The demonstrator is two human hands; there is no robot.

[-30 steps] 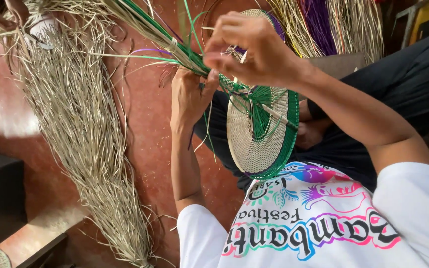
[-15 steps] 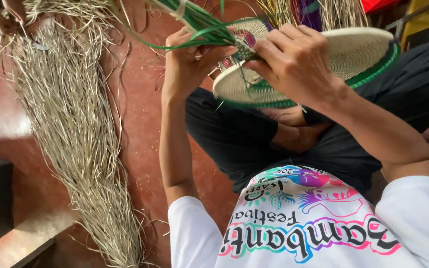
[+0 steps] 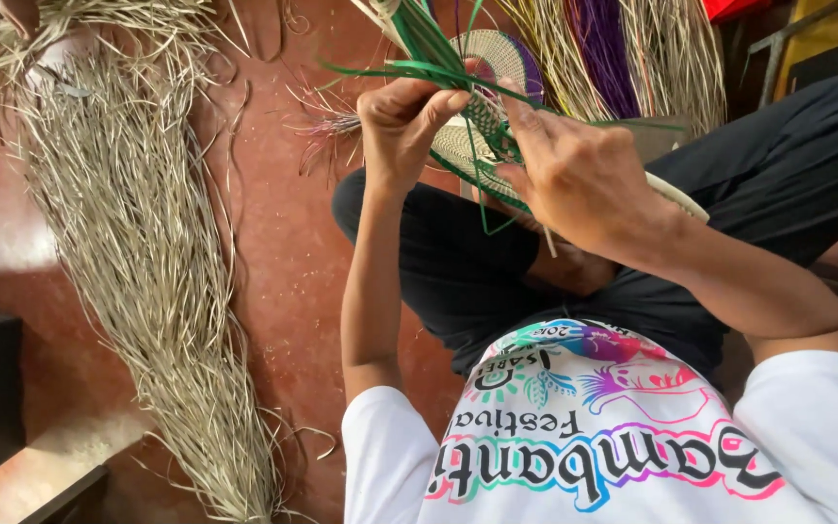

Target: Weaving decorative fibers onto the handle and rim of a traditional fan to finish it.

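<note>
**Two hands close together on a half-woven disc**

In the upper middle of the frame, the person holds a round woven piece (image 3: 485, 107), pale with green edge, above the lap. The left hand (image 3: 402, 121) is closed around a bunch of green strips (image 3: 429, 53), fingers curled, probably to keep them tight. The right hand (image 3: 579, 175) lies over the disc's rim, fingers bent and pinching it, so the piece stays steady. At the left, a long bundle of dry pale fibres (image 3: 147, 272) lies on the red floor (image 3: 283, 252), within reach. Purple fibres (image 3: 605, 44) hang at the upper right.
</note>
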